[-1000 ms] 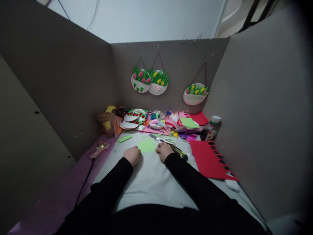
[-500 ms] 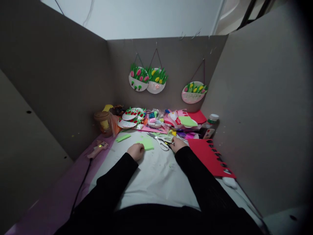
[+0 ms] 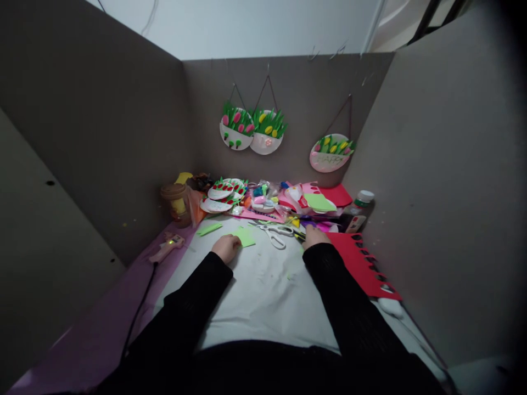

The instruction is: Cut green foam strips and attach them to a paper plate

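My left hand point(image 3: 226, 249) is closed at the left edge of a piece of light green paper point(image 3: 246, 236), with its fingertips gripping the near corner. Just right of the paper, a pair of white-handled scissors point(image 3: 276, 237) lies on the white table covering. Beyond the scissors' handles, my right hand point(image 3: 315, 237) has its fingers curled around the end of a slim black-and-yellow tool point(image 3: 300, 235), whose exact kind is too small to make out. Folded light green paper strips point(image 3: 209, 229) lie to the left, past my left hand.
Several plate crafts point(image 3: 218, 204) and mixed supplies line the back. A lidded brown cup point(image 3: 174, 204) is at the left, above a pink glue gun point(image 3: 167, 248) with a cord. Red sheets point(image 3: 362, 269) and a dark bottle point(image 3: 359, 213) stand right. Grey panels enclose the table.
My right hand has shifted right, away from the scissors' handles, with the black-and-yellow tool. My left hand and the green paper have moved slightly left and away from me.
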The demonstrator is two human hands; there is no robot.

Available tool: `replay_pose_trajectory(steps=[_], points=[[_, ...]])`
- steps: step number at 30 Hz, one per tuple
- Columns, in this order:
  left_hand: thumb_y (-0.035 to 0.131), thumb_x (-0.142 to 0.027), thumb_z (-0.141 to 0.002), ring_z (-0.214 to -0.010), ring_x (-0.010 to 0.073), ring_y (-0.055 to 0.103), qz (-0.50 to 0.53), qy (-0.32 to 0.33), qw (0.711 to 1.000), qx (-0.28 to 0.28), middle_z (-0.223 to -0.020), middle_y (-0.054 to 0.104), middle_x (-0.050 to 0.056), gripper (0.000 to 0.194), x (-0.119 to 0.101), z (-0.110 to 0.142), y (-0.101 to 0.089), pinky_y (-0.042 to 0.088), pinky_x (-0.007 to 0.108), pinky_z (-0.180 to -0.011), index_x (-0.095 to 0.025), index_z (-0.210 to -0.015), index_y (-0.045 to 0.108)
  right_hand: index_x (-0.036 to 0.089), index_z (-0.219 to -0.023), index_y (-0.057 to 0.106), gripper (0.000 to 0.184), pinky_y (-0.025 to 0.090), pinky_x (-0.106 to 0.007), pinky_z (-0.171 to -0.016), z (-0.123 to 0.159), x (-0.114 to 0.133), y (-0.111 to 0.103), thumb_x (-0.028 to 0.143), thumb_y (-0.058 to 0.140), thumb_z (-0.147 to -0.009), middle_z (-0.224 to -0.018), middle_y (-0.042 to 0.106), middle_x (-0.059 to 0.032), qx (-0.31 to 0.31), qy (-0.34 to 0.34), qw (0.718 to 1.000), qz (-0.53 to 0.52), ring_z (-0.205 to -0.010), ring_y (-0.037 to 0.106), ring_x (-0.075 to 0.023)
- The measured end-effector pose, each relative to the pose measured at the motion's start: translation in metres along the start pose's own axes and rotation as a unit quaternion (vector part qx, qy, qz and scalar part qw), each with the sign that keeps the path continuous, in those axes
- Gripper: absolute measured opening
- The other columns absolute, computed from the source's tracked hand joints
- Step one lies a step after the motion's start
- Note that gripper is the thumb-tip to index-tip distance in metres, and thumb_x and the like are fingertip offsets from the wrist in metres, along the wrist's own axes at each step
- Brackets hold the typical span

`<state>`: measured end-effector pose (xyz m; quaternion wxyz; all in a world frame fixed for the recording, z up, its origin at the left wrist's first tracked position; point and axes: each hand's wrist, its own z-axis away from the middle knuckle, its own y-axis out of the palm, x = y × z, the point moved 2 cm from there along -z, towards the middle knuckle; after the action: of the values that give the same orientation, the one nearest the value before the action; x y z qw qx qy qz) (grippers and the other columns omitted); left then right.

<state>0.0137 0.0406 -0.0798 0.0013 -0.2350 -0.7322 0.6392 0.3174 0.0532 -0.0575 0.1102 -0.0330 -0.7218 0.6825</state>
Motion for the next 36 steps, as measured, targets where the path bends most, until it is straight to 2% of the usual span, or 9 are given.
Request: replay_pose_trajectory(steps=[2, 4, 6, 8, 9, 11, 22, 26, 36], points=[[0.042, -0.015, -0.078, -0.084, 0.0169, 0.057, 0.011, 0.015, 1.000, -0.001, -0.087, 0.065, 0.006, 0.028, -0.002, -0.001, 0.002, 0.042, 0.024, -0.075, -0.019, -0.086, 0.068, 0.011, -0.109, 0.049, 0.039, 0.040, -0.036, -0.074, 0.000, -0.004, -0.009, 0.015, 0.056, -0.071, -0.105, 0.054, -0.0199, -0.038, 0.031, 0.999, 0.005, -0.098, 0.054, -0.0297], [0.041, -0.013, -0.078, -0.086, 0.0168, 0.057, 0.019, 0.030, 0.999, 0.001, -0.089, 0.065, 0.006, 0.031, -0.003, -0.001, 0.005, 0.042, 0.025, -0.077, -0.020, -0.089, 0.069, 0.012, -0.112, 0.050, 0.041, 0.039, -0.036, -0.076, 0.003, 0.000, -0.013, 0.018, 0.055, -0.072, -0.106, 0.052, -0.0192, -0.056, 0.004, 0.998, -0.005, -0.097, 0.053, -0.0292], [0.041, -0.011, -0.077, -0.086, 0.0161, 0.057, 0.024, 0.052, 0.998, 0.006, -0.091, 0.065, 0.006, 0.035, -0.003, -0.001, 0.007, 0.043, 0.024, -0.079, -0.022, -0.091, 0.070, 0.016, -0.116, 0.050, 0.045, 0.038, -0.034, -0.080, 0.008, 0.013, -0.012, 0.020, 0.055, -0.072, -0.108, 0.052, -0.0158, -0.053, -0.099, 0.993, -0.026, -0.098, 0.051, -0.0263], [0.041, -0.009, -0.075, -0.086, 0.0154, 0.057, 0.023, 0.068, 0.997, 0.013, -0.092, 0.065, 0.005, 0.038, -0.003, -0.001, 0.008, 0.043, 0.024, -0.079, -0.024, -0.093, 0.071, 0.020, -0.119, 0.051, 0.046, 0.035, -0.031, -0.085, 0.016, 0.030, -0.006, 0.019, 0.055, -0.072, -0.110, 0.052, -0.0112, -0.030, -0.229, 0.972, -0.043, -0.100, 0.049, -0.0231], [0.041, -0.009, -0.074, -0.086, 0.0152, 0.057, 0.022, 0.071, 0.997, 0.015, -0.092, 0.065, 0.005, 0.039, -0.003, 0.000, 0.008, 0.043, 0.024, -0.080, -0.025, -0.094, 0.071, 0.022, -0.118, 0.052, 0.046, 0.034, -0.030, -0.086, 0.020, 0.037, -0.002, 0.017, 0.054, -0.072, -0.109, 0.053, -0.0097, -0.015, -0.270, 0.962, -0.042, -0.101, 0.048, -0.0224], [0.041, -0.009, -0.074, -0.087, 0.0150, 0.056, 0.019, 0.071, 0.997, 0.019, -0.093, 0.064, 0.005, 0.040, -0.002, 0.000, 0.009, 0.043, 0.024, -0.080, -0.026, -0.096, 0.070, 0.025, -0.117, 0.054, 0.045, 0.033, -0.030, -0.086, 0.025, 0.047, 0.006, 0.015, 0.053, -0.073, -0.110, 0.052, -0.0080, 0.003, -0.300, 0.953, -0.032, -0.101, 0.047, -0.0216], [0.041, -0.008, -0.075, -0.082, 0.0137, 0.056, 0.035, 0.067, 0.997, 0.012, -0.091, 0.063, 0.004, 0.041, 0.002, 0.000, 0.009, 0.043, 0.022, -0.076, -0.027, -0.095, 0.071, 0.030, -0.117, 0.054, 0.046, 0.032, -0.032, -0.082, 0.025, 0.046, 0.010, 0.014, 0.052, -0.074, -0.111, 0.052, -0.0074, -0.010, -0.254, 0.967, -0.013, -0.100, 0.045, -0.0233], [0.041, -0.006, -0.073, -0.078, 0.0132, 0.056, 0.046, 0.071, 0.996, 0.008, -0.088, 0.062, 0.004, 0.042, 0.004, -0.001, 0.010, 0.043, 0.022, -0.073, -0.027, -0.093, 0.072, 0.031, -0.118, 0.053, 0.047, 0.031, -0.032, -0.083, 0.027, 0.048, 0.012, 0.014, 0.052, -0.075, -0.111, 0.051, -0.0068, 0.012, -0.261, 0.965, -0.002, -0.102, 0.044, -0.0226], [0.043, -0.002, -0.071, -0.074, 0.0123, 0.056, 0.055, 0.076, 0.996, -0.001, -0.087, 0.063, 0.004, 0.043, 0.006, -0.002, 0.012, 0.043, 0.021, -0.071, -0.026, -0.093, 0.072, 0.033, -0.119, 0.053, 0.048, 0.031, -0.034, -0.082, 0.026, 0.049, 0.013, 0.014, 0.050, -0.075, -0.112, 0.051, -0.0064, 0.003, -0.248, 0.969, 0.007, -0.101, 0.045, -0.0230]])
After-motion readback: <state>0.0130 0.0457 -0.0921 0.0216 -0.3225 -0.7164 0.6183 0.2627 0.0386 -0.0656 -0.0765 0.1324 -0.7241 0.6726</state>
